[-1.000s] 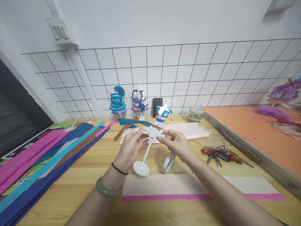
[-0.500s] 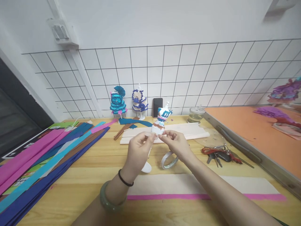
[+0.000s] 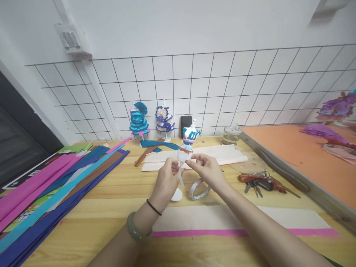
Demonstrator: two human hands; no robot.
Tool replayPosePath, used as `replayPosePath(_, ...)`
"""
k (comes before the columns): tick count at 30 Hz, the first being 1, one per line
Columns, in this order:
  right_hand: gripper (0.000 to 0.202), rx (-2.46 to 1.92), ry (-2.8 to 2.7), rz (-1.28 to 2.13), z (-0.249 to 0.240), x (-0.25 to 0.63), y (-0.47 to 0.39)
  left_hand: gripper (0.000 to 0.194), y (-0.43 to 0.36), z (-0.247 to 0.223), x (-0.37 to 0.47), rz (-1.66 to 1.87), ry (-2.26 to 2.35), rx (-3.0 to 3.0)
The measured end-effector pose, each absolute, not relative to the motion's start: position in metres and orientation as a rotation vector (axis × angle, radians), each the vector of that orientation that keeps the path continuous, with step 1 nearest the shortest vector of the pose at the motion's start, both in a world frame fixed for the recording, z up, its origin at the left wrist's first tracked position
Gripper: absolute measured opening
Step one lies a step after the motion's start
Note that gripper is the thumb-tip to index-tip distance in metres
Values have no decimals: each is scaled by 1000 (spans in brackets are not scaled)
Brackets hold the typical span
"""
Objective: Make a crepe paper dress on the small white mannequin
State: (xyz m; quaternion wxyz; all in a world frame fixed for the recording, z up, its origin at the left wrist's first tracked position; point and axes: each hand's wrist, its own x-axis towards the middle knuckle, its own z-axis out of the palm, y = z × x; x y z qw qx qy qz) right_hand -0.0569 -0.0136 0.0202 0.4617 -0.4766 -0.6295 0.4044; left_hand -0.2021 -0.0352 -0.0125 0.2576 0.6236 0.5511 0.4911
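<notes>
A miniature dress form (image 3: 190, 136), wrapped in blue, white and brown paper, stands tilted slightly above the table on its white round base (image 3: 177, 195). My left hand (image 3: 167, 178) is closed at its lower left edge, fingers curled around a thin white strip (image 3: 182, 181) that hangs down, probably tape or its backing. The stand's stem is mostly hidden behind that hand. My right hand (image 3: 207, 170) pinches the form's lower right edge between thumb and fingers. Just below it, a roll of tape (image 3: 198, 191) rests on the table.
A pale paper strip with a pink edge (image 3: 200, 222) lies in front. Coloured crepe strips (image 3: 66, 185) cover the left side. Two dressed forms (image 3: 139, 120), a phone (image 3: 186, 124) and a glass cup (image 3: 231, 135) stand at the back. Keys (image 3: 260, 183) lie right, beside an orange board (image 3: 294, 155).
My left hand has moved slightly down from the form's lower edge, and a white strip now hangs from there. The form has become more upright. My right hand has barely moved.
</notes>
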Motion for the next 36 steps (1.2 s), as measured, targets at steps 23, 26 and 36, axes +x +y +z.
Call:
replayPosePath(23,25,-995,-1550,1164,27,-60,-25,23,-43,3,-212,1572,1632,2341)
replayPosePath(26,25,-992,-1542,1168,29,-60,-24,18,-45,7,-211,1537,1621,2318)
replayPosePath(36,30,-967,-1548,1150,30,-58,-23,11,-49,19,-208,1415,1605,2050)
